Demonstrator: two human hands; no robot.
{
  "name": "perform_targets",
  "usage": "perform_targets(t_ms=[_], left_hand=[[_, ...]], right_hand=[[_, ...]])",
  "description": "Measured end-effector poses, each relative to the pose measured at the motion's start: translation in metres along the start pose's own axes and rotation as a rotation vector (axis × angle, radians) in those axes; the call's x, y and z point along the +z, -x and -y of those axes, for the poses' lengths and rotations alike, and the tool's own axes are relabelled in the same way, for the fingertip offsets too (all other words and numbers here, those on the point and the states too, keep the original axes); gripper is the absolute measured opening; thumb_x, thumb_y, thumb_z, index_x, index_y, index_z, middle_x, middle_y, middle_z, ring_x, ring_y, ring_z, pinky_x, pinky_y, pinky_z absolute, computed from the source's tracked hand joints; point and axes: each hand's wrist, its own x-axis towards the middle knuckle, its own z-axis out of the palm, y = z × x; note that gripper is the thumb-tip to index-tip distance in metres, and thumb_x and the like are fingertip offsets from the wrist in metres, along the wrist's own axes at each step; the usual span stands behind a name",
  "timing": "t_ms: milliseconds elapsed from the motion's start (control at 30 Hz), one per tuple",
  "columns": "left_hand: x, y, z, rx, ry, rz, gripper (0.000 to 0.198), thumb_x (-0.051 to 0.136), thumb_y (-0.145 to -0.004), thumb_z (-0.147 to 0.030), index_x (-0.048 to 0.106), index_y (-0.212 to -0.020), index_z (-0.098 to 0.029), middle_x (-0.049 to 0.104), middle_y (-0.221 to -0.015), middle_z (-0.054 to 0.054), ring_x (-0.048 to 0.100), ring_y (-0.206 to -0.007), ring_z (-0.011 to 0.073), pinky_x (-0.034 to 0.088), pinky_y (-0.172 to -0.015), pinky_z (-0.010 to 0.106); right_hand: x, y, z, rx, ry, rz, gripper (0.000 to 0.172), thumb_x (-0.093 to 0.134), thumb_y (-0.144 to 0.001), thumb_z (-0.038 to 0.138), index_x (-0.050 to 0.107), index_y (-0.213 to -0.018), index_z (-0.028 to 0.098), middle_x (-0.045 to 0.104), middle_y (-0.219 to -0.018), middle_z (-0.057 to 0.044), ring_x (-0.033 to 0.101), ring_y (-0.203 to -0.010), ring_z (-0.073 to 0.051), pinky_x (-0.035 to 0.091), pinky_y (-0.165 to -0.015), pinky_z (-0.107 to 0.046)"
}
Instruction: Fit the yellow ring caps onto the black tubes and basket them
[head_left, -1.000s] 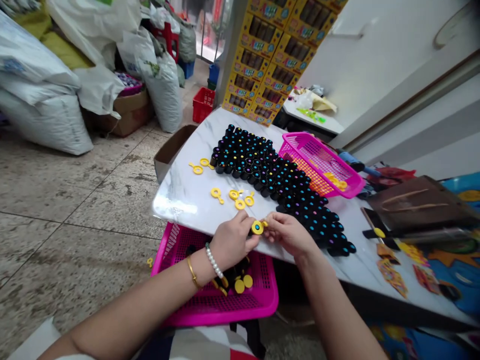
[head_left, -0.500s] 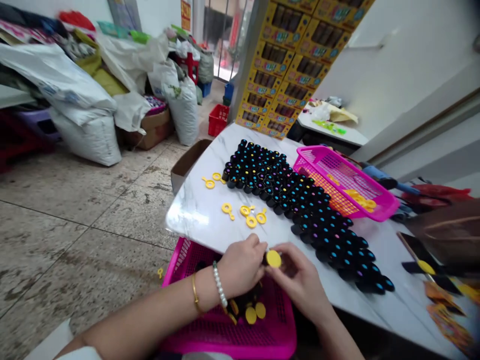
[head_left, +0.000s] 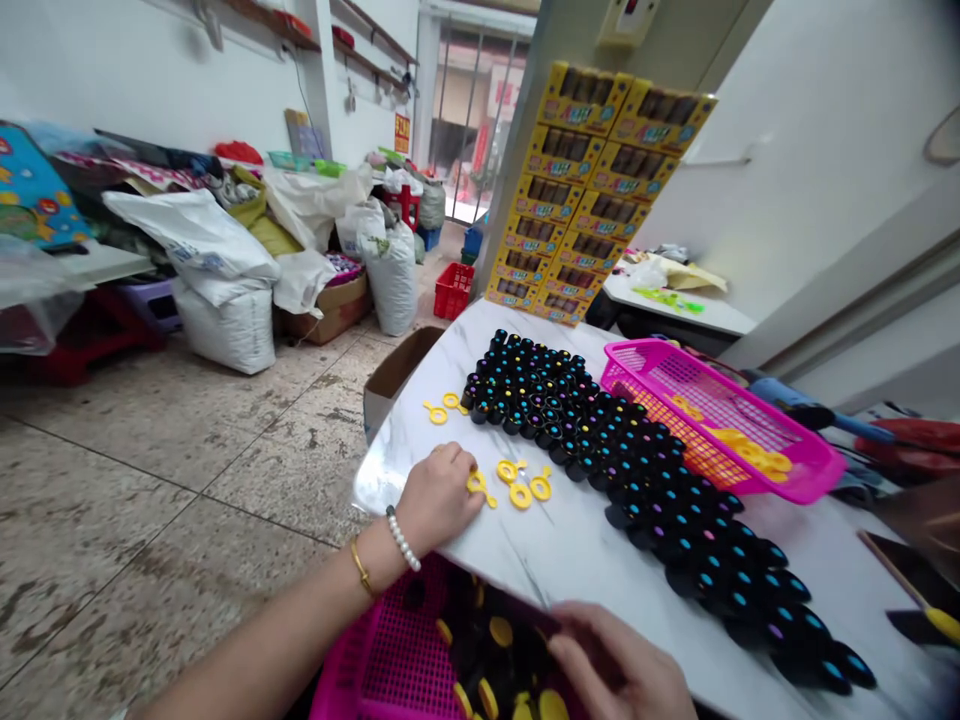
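Yellow ring [head_left: 477, 482] at left hand [head_left: 442, 500], black pieces [head_left: 501, 632] beside right hand [head_left: 619, 660]

Bulging white sacks [head_left: 394, 285] crowd the floor [head_left: 247, 470] of a workshop, where yellow boxes [head_left: 537, 244] stand in 2 columns behind massed black pieces [head_left: 559, 400] on a table [head_left: 551, 545].
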Motion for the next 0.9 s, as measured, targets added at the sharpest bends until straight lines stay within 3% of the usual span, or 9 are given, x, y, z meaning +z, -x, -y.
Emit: perform_targets(t_ms=[67,133,233,300,367,467,633,767,900], left_hand=[[0.003,0.007,-0.013,-0.027,0.173,-0.03,0.02,0.066,-0.073,-0.023,0.056,-0.089,-0.017,0.057,-0.088,0.004,0.055,-0.082,0.0188,0.048,-0.077,0.032],[0.005,0.013,-0.025,-0.016,0.328,-0.048,0.02,0.066,-0.074,-0.025,0.054,-0.089,-0.018,0.057,-0.088,0.003,0.055,-0.079,0.0169,0.048,-0.074,0.03],[0.005,0.012,-0.03,0.098,0.389,-0.017,0.025,0.065,-0.074,-0.026,0.054,-0.095,-0.019,0.058,-0.091,0.004,0.056,-0.083,0.0179,0.048,-0.076,0.03],[0.002,0.001,-0.022,0.151,0.332,-0.026,0.037,0.067,-0.073,-0.03,0.052,-0.104,-0.018,0.059,-0.094,0.005,0.057,-0.086,0.0197,0.048,-0.078,0.032],[-0.003,-0.019,-0.008,0.137,0.182,-0.09,0.043,0.067,-0.074,-0.034,0.049,-0.109,-0.017,0.059,-0.096,0.006,0.057,-0.088,0.0212,0.048,-0.081,0.034],[-0.007,-0.052,0.01,0.091,-0.113,-0.116,0.027,0.06,-0.082,-0.028,0.052,-0.105,-0.017,0.057,-0.101,0.007,0.056,-0.091,0.0218,0.048,-0.08,0.034],[0.002,-0.084,0.021,0.077,-0.201,-0.077,0.011,0.048,-0.086,-0.014,0.057,-0.091,-0.018,0.056,-0.096,0.007,0.057,-0.082,0.0192,0.047,-0.074,0.031],[-0.002,-0.08,0.018,0.081,-0.198,-0.088,0.01,0.047,-0.088,-0.016,0.056,-0.089,-0.018,0.053,-0.108,0.009,0.055,-0.091,0.0198,0.046,-0.074,0.03],[-0.018,-0.046,0.008,0.13,-0.144,-0.015,0.004,0.05,-0.086,-0.017,0.054,-0.087,-0.018,0.057,-0.098,0.005,0.056,-0.088,0.0182,0.045,-0.077,0.029]], right_hand=[[0.006,-0.023,0.011,0.063,-0.17,-0.096,0.03,0.067,-0.076,0.043,0.067,-0.1,0.024,0.069,-0.075,-0.004,0.061,-0.053,-0.018,0.049,-0.05,-0.027],[0.015,-0.049,0.019,0.147,-0.398,-0.055,0.039,0.064,-0.079,0.048,0.061,-0.107,0.021,0.067,-0.072,-0.004,0.056,-0.045,-0.015,0.044,-0.041,-0.025],[0.027,-0.079,0.019,0.184,-0.658,0.038,0.034,0.067,-0.078,0.048,0.062,-0.093,0.018,0.061,-0.057,0.0,0.048,-0.038,-0.011,0.036,-0.036,-0.02],[0.031,-0.09,0.013,0.184,-0.723,-0.021,0.029,0.07,-0.076,0.044,0.062,-0.084,0.017,0.058,-0.053,0.002,0.045,-0.039,-0.009,0.035,-0.037,-0.019],[0.033,-0.092,0.006,0.191,-0.746,-0.08,0.028,0.072,-0.075,0.042,0.064,-0.085,0.017,0.058,-0.054,0.002,0.045,-0.041,-0.009,0.035,-0.038,-0.019],[0.032,-0.089,0.004,0.192,-0.735,-0.095,0.027,0.074,-0.073,0.039,0.067,-0.089,0.019,0.061,-0.062,0.0,0.049,-0.048,-0.01,0.039,-0.042,-0.02],[0.032,-0.084,0.013,0.189,-0.677,-0.079,0.026,0.074,-0.074,0.038,0.068,-0.088,0.017,0.06,-0.065,0.0,0.049,-0.049,-0.009,0.041,-0.046,-0.021],[0.032,-0.083,0.015,0.172,-0.653,-0.063,0.026,0.073,-0.076,0.039,0.067,-0.089,0.017,0.06,-0.061,0.001,0.049,-0.049,-0.01,0.04,-0.047,-0.022],[0.029,-0.08,0.01,0.145,-0.696,-0.017,0.023,0.068,-0.081,0.038,0.067,-0.094,0.019,0.063,-0.063,0.0,0.054,-0.051,-0.011,0.044,-0.054,-0.025]])
